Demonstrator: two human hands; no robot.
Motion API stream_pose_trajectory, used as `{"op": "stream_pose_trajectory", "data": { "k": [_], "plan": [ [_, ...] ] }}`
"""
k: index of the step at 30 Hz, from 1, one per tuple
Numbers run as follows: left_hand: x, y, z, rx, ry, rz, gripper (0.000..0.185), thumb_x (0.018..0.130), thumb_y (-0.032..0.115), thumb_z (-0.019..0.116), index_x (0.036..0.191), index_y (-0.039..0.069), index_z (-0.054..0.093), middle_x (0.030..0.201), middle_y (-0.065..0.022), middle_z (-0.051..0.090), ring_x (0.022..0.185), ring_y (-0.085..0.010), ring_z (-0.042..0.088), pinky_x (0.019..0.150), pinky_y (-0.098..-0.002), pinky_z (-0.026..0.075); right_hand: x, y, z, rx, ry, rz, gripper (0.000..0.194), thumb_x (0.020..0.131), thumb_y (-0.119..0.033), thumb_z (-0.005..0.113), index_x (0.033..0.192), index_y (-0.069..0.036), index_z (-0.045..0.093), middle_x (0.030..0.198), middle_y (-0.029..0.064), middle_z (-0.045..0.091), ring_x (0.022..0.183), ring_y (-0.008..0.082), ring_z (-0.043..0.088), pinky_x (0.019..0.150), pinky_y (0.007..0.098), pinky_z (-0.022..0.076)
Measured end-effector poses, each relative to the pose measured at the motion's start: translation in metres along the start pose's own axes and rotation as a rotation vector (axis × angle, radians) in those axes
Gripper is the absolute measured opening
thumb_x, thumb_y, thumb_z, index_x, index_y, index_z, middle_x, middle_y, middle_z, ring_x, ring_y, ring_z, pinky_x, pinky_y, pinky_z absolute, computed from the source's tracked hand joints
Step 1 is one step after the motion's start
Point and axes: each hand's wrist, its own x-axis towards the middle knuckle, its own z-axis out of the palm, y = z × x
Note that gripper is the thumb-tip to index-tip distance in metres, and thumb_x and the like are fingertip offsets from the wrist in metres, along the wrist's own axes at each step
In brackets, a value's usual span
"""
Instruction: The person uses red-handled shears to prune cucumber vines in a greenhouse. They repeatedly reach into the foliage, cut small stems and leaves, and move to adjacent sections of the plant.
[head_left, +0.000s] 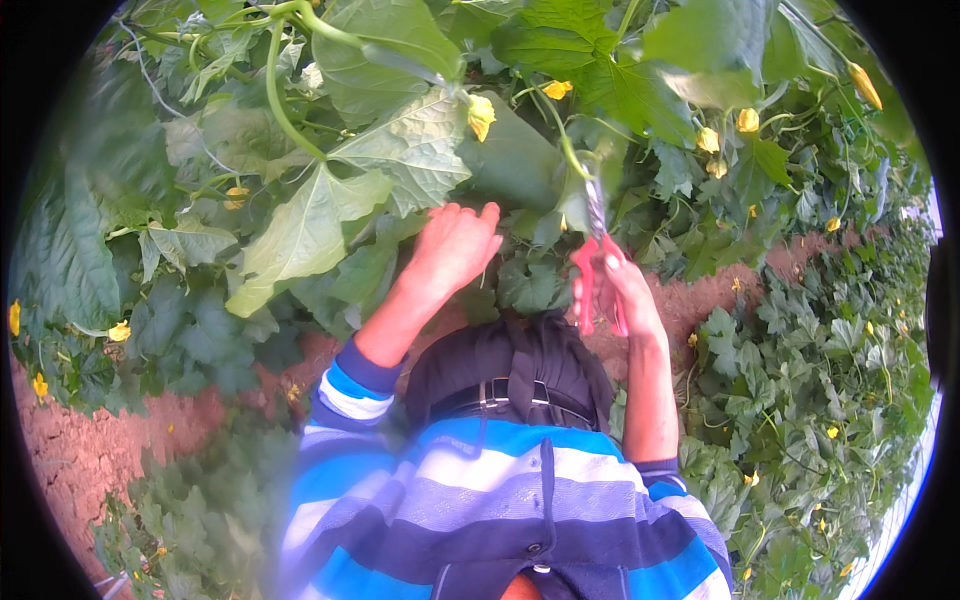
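Observation:
My right hand is closed on the red handles of a pair of scissors. The metal blades point up, with their tips at a curled green stem among the vine leaves. My left hand is raised beside the foliage, its fingers bent; what lies between them, if anything, cannot be made out. Just above it hangs a pale green leaf, and above that is a yellow flower. A larger drooping leaf spreads to the left of my left hand.
Dense climbing vines with several yellow flowers fill the upper view, including a long yellow bud at the upper right. A strip of bare reddish soil runs along the lower left. Another row of leafy plants stands on the right.

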Motion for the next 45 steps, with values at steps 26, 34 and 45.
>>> {"op": "stream_pose_trajectory", "data": {
  "k": [26, 34, 45],
  "plan": [
    [0.018, 0.011, 0.003, 0.044, -0.068, -0.137, 0.045, 0.093, 0.031, 0.071, 0.128, 0.004, 0.062, 0.081, -0.0164, 0.071, 0.08, -0.0387, 0.071, 0.073, -0.0533, 0.053, -0.065, -0.011, -0.103, 0.538, -0.057, -0.26, 0.058, 0.104, -0.049, 0.054, 0.14, -0.004, 0.05, 0.107, 0.0166, 0.06, 0.074, 0.0294, 0.061, 0.058, 0.0454, 0.0514],
    [0.013, 0.005, 0.004, 0.017, -0.058, -0.202, 0.045, 0.093, 0.03, 0.071, 0.128, 0.004, 0.061, 0.08, -0.017, 0.071, 0.079, -0.0395, 0.071, 0.073, -0.054, 0.054, -0.081, 0.032, -0.177, 0.803, 0.043, -0.253, 0.053, 0.106, -0.054, 0.051, 0.137, -0.011, 0.056, 0.092, 0.0055, 0.065, 0.076, 0.0213, 0.063, 0.062, 0.0395, 0.0427],
    [-0.012, -0.009, 0.004, -0.005, -0.001, -0.267, 0.057, 0.094, 0.031, 0.069, 0.141, 0.004, 0.053, 0.084, -0.0169, 0.072, 0.08, -0.0403, 0.07, 0.073, -0.0532, 0.053, -0.075, 0.089, -0.189, 0.006, 0.426, 0.265, 0.056, 0.106, -0.056, 0.05, 0.13, -0.005, 0.054, 0.091, 0.0128, 0.072, 0.074, 0.028, 0.074, 0.065, 0.042, 0.0625]
  ]
}}
